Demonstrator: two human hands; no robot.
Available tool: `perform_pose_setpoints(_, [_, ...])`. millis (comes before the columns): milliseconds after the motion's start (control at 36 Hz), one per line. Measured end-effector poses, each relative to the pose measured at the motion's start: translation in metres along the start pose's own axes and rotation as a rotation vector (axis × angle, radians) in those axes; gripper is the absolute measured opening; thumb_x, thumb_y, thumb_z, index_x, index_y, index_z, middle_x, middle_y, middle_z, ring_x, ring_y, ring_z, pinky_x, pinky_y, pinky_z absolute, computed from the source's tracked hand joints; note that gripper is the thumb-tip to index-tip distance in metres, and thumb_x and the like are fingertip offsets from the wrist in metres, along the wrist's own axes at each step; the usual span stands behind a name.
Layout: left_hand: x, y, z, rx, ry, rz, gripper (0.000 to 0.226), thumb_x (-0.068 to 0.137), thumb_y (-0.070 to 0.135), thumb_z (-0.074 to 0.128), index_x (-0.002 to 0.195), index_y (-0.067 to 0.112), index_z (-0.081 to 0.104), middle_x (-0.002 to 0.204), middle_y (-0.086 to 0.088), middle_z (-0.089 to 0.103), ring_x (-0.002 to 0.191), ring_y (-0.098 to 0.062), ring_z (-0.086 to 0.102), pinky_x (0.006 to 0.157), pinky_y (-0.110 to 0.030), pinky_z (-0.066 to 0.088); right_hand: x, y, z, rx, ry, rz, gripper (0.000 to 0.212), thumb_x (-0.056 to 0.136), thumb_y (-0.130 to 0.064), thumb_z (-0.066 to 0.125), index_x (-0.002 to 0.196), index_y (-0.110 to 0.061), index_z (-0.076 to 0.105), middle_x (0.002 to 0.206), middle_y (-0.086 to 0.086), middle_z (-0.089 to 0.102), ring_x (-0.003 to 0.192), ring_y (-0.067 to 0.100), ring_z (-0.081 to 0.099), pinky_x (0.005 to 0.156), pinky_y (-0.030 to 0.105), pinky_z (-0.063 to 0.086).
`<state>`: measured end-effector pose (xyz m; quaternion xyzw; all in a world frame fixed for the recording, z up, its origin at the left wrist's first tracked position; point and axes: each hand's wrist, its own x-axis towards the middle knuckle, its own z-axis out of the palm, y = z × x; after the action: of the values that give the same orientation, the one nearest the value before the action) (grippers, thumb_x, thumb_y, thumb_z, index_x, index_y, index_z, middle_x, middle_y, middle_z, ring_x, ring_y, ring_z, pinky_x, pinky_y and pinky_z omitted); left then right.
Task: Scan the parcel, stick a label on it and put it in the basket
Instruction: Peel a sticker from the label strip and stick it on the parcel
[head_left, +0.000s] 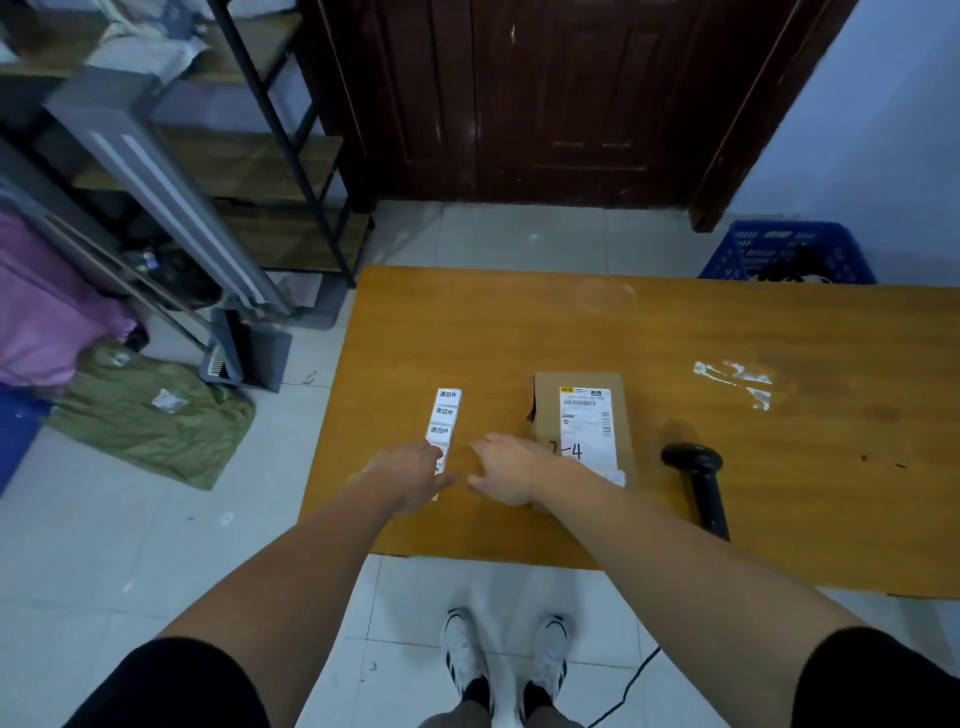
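Left hand (410, 475) pinching near end of label strip (445, 415), right hand (506, 467) beside it (fingers loosely curled), parcel (582, 421) right, scanner (698, 483) farther right.

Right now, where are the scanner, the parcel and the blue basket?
scanner (693, 460): head view, on its dark rounded head.
parcel (545, 410): head view, on bare cardboard left of its shipping label.
blue basket (748, 254): head view, on its slotted front wall.

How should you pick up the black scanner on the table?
Probably grip the scanner by its long thin handle, coming from the near table edge with the right hand. It lies flat, its handle pointing toward the person and its wide head away.
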<state>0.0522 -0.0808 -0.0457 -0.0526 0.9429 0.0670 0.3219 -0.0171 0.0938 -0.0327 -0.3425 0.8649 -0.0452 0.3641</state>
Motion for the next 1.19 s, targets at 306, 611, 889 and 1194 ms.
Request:
perform_pose_setpoints(306, [0.02,-0.047,0.031,-0.015,0.091,0.047,0.055,0.094,0.044,0.064,0.143,0.023,0.052,0.137,-0.002,0.059,0.121,-0.025,0.057,0.097,-0.039,0.049,0.032,-0.026,0.014,0.041,-0.04,0.053,0.049,0.104,-0.041,0.05,0.141,-0.009,0.054,0.132,0.013,0.059,0.123,0.032,0.058,0.102,0.045,0.05])
perform_pose_setpoints(611, [0.041,-0.063,0.062,-0.04,0.177,0.119,0.077,0.087,0.044,0.074,0.153,0.026,0.04,0.158,-0.002,0.034,0.139,-0.026,0.037,0.112,-0.044,0.037,0.071,-0.05,0.035,0.096,0.066,0.116,0.04,0.102,-0.027,0.057,0.139,-0.013,0.057,0.14,0.011,0.057,0.127,0.032,0.057,0.103,0.045,0.051])
perform_pose_setpoints(889, [0.047,-0.062,0.074,-0.086,0.254,0.109,0.076,0.079,0.049,0.078,0.145,0.029,0.046,0.149,-0.001,0.039,0.135,-0.025,0.039,0.11,-0.043,0.039,0.08,-0.048,0.053,0.021,0.065,0.121,0.052,0.099,-0.029,0.064,0.148,-0.021,0.051,0.148,0.007,0.052,0.134,0.03,0.049,0.102,0.045,0.052])
perform_pose_setpoints(1194, [0.045,-0.06,0.073,-0.066,0.232,0.073,0.077,0.081,0.046,0.079,0.147,0.029,0.044,0.153,-0.001,0.037,0.139,-0.025,0.036,0.113,-0.044,0.037,0.075,-0.048,0.047,0.111,0.183,0.123,0.023,0.106,-0.03,0.051,0.122,-0.021,0.065,0.126,0.005,0.066,0.113,0.027,0.063,0.089,0.043,0.057])
